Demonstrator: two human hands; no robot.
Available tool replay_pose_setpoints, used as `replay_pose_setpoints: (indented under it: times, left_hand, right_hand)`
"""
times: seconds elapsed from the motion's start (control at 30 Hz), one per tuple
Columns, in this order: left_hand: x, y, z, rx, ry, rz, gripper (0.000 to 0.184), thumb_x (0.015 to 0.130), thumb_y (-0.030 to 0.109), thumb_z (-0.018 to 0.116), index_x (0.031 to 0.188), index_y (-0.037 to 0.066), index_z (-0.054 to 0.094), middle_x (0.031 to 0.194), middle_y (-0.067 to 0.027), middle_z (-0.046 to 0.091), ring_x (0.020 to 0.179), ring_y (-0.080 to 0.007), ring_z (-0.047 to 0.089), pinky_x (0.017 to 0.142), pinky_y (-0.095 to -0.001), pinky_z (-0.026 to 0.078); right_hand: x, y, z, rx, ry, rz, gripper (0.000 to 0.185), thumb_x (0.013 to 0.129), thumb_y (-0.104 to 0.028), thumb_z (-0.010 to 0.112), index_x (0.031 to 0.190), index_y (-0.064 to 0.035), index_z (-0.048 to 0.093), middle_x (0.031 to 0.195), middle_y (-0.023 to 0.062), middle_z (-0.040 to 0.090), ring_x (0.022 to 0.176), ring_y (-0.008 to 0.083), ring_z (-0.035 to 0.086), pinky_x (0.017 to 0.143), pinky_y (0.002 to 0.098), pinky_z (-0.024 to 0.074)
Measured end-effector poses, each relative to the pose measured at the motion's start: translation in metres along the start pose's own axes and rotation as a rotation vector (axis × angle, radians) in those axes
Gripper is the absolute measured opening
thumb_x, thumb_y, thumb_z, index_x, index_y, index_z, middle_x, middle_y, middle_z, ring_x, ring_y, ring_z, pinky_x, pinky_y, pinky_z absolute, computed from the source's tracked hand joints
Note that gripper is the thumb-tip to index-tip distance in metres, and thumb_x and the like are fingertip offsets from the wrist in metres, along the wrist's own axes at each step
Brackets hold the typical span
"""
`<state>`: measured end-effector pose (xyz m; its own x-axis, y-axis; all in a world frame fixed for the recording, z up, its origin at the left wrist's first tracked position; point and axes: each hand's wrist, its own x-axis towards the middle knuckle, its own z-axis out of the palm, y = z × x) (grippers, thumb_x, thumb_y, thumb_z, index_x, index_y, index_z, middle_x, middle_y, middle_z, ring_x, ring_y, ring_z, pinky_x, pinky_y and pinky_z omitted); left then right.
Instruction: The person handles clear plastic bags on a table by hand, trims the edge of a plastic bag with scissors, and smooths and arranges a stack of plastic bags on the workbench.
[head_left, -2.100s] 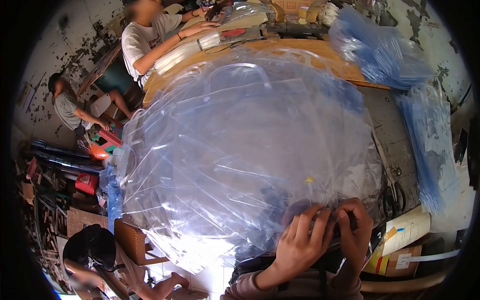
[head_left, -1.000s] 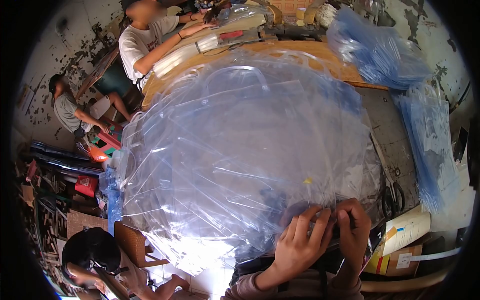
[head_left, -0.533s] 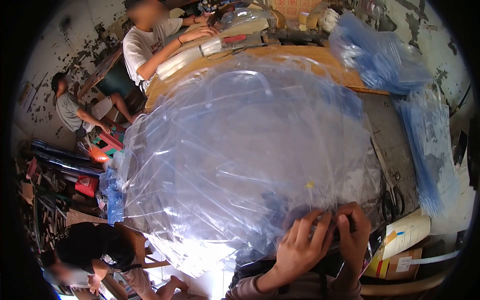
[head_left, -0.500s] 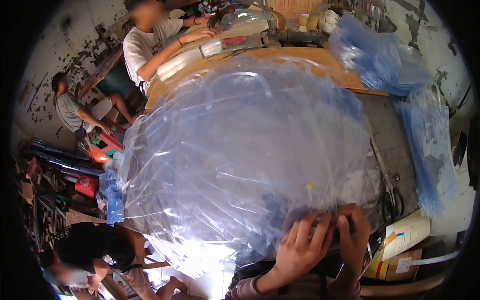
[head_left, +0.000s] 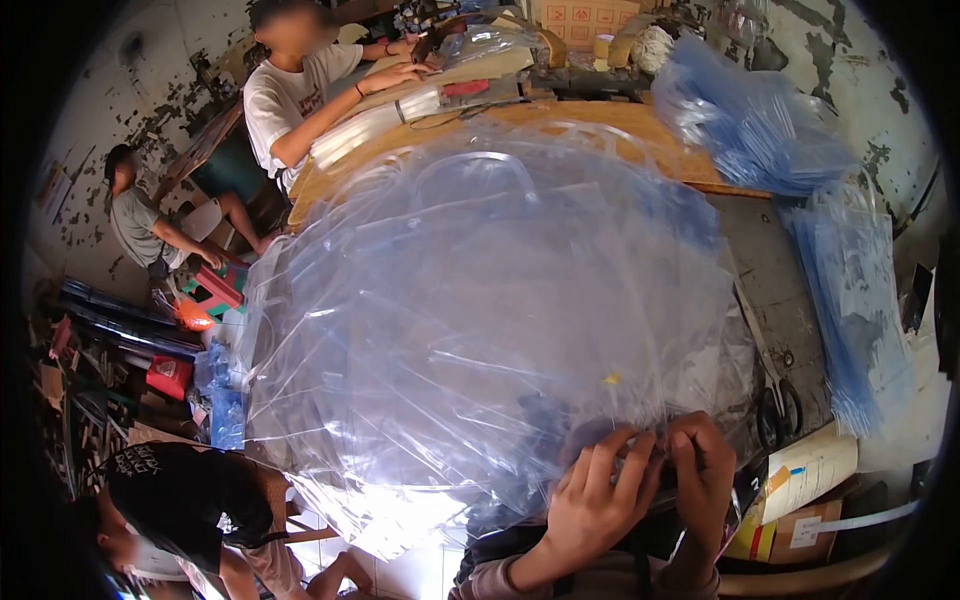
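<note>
A wide, layered pile of clear plastic bags (head_left: 480, 300) with looped handles covers the table before me. At the pile's near right edge, my left hand (head_left: 603, 487) has its fingers curled and pressed down on the plastic. Close beside it, my right hand (head_left: 702, 470) is bent over the same edge, thumb and fingers drawn together. The fingertips of both hands nearly meet there on the clear plastic. Exactly what lies between them is partly hidden by the fingers. A small yellow mark (head_left: 611, 379) shows on the plastic just beyond my hands.
Large scissors (head_left: 779, 405) lie right of the pile. Stacks of bluish plastic bags (head_left: 765, 130) sit at the back right, and more (head_left: 835, 300) hang along the right edge. A cardboard box (head_left: 806, 530) stands lower right. One person (head_left: 285, 110) works across the table; two others sit left.
My hands stay at the same plastic edge with only slight finger movement. The view has shifted a little. The person at lower left has leaned and lowered an arm.
</note>
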<state>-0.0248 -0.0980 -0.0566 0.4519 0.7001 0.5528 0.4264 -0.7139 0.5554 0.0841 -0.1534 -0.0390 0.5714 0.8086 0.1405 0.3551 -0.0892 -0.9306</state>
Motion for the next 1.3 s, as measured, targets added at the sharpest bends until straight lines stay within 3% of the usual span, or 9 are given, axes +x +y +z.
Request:
replay_pose_setpoints:
  times: [0.73, 1.3]
  left_hand:
    - [-0.0009, -0.0014, 0.0003, 0.01, -0.006, 0.014, 0.034, 0.065, 0.01, 0.073, 0.098, 0.009, 0.063, 0.099, -0.0058, 0.058, 0.076, -0.0193, 0.059, 0.061, -0.0277, 0.051]
    - [-0.0002, 0.0002, -0.0001, 0.039, -0.015, 0.013, 0.034, 0.065, 0.01, 0.074, 0.097, 0.01, 0.063, 0.099, -0.0057, 0.057, 0.076, -0.0203, 0.06, 0.058, -0.0286, 0.051]
  right_hand:
    - [-0.0003, 0.0066, 0.0038, 0.033, 0.047, -0.042, 0.006, 0.079, -0.003, 0.059, 0.077, 0.0001, 0.054, 0.073, 0.0059, 0.055, 0.059, 0.0106, 0.052, 0.055, 0.0235, 0.0402]
    - [0.0002, 0.0071, 0.0032, -0.053, 0.027, -0.057, 0.007, 0.084, 0.0, 0.052, 0.078, -0.0001, 0.055, 0.072, 0.0097, 0.056, 0.062, 0.02, 0.055, 0.057, 0.0284, 0.0422]
